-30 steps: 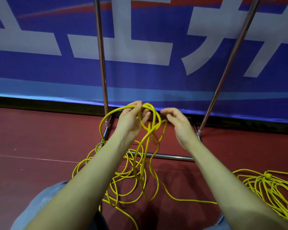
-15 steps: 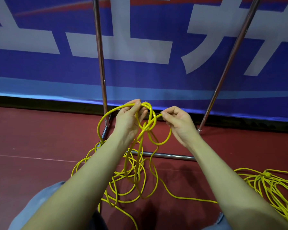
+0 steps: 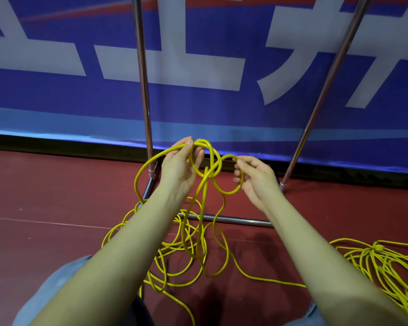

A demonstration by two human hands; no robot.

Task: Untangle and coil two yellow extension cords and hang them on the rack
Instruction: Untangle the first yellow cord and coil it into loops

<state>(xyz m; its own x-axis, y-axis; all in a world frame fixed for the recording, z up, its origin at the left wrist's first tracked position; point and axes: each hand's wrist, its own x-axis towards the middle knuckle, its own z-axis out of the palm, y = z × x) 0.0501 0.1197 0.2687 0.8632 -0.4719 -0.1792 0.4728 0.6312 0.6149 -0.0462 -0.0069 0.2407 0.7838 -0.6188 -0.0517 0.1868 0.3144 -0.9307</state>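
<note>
A tangled yellow extension cord [image 3: 205, 182] hangs in loops between my hands, and its slack lies piled on the red floor below. My left hand [image 3: 180, 165] pinches the top of the loops between thumb and fingers. To the right, my right hand [image 3: 254, 175] pinches a loop of the same cord and holds it out sideways. A second yellow cord [image 3: 384, 267] lies bundled on the floor at the far right. The chrome rack [image 3: 143, 90] stands just behind my hands, with its base bar on the floor.
A blue banner wall [image 3: 198, 67] with white lettering rises right behind the rack. The rack's right upright [image 3: 325, 90] slants up to the top edge. My knees in blue jeans [image 3: 54, 285] show at the bottom.
My right hand closed on a loop near the knot and drew it to the right, widening that loop. The left hand kept its hold at the top.
</note>
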